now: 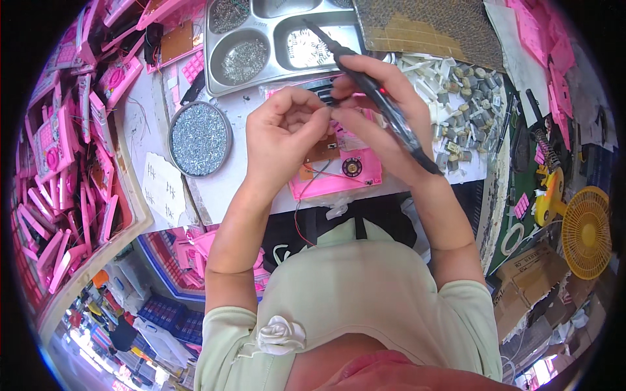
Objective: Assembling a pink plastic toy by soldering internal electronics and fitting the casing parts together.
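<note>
Two bare hands meet above the tabletop [215,197]; what does each of them hold?

The right hand [378,135] grips a black pen-shaped tool [399,122] that shows a small red light. Its tip points up and to the left, past the fingers, and its tail reaches back toward the wrist.

And the left hand [283,128]?

Narrow: thumb and forefinger are pinched together right beside the right hand's fingertips. I cannot tell what, if anything, is between them.

Where is the piece in work?

Just below both hands, toward the body: an open pink plastic casing [313,189] lies on the tabletop, its upper part partly hidden by the fingers. It has a round black speaker [352,167], a brown circuit board [319,152] and loose thin wires.

What else is near?

Left of the left hand is a round dish [171,140] full of small silvery screws [199,140]. Beyond both hands stands a metal compartment tray [261,25] with small metal parts. Right of the right hand, small grey motors [464,107] lie heaped beside white plastic parts [417,75].
</note>
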Demonstrator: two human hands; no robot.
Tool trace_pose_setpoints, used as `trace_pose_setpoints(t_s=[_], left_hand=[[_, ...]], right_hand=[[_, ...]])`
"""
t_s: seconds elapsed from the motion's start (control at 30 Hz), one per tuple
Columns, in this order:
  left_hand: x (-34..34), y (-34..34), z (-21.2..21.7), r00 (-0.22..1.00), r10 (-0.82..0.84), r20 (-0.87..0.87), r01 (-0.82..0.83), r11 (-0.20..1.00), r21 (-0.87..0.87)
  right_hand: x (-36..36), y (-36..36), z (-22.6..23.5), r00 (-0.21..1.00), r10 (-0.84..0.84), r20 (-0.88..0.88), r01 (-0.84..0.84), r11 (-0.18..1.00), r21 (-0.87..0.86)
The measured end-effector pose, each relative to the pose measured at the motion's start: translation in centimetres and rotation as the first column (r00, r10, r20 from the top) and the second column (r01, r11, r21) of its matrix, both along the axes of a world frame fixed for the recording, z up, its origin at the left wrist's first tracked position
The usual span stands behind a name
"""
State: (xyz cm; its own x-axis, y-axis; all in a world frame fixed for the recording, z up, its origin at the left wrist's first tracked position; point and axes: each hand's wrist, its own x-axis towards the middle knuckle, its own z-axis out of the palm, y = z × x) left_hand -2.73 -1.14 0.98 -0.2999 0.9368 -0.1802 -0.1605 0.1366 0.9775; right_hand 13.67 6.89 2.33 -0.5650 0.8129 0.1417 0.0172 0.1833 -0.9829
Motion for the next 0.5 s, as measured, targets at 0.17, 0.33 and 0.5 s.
trace_pose_setpoints(t_s=[0.17, 0.33, 0.5], left_hand=[[-0.4, -0.8, -0.1, 0.998, 0.01, 0.068, -0.01, 1.0, -0.008], [-0.9, -1.1, -0.2, 0.988, -0.02, -0.155, 0.015, 0.999, -0.031], [-1.4, -1.3, -0.2, 0.962, -0.039, -0.27, 0.027, 0.998, -0.049]], right_hand=[[-1.7, -0.3, -1.5, 0.989, -0.029, -0.146, 0.025, 0.999, -0.033], [-1.8, -0.5, -2.0, 0.995, -0.093, -0.043, 0.1, 0.975, 0.197], [-2.1, -0.7, -2.2, 0.992, -0.1, -0.078, 0.114, 0.974, 0.197]])
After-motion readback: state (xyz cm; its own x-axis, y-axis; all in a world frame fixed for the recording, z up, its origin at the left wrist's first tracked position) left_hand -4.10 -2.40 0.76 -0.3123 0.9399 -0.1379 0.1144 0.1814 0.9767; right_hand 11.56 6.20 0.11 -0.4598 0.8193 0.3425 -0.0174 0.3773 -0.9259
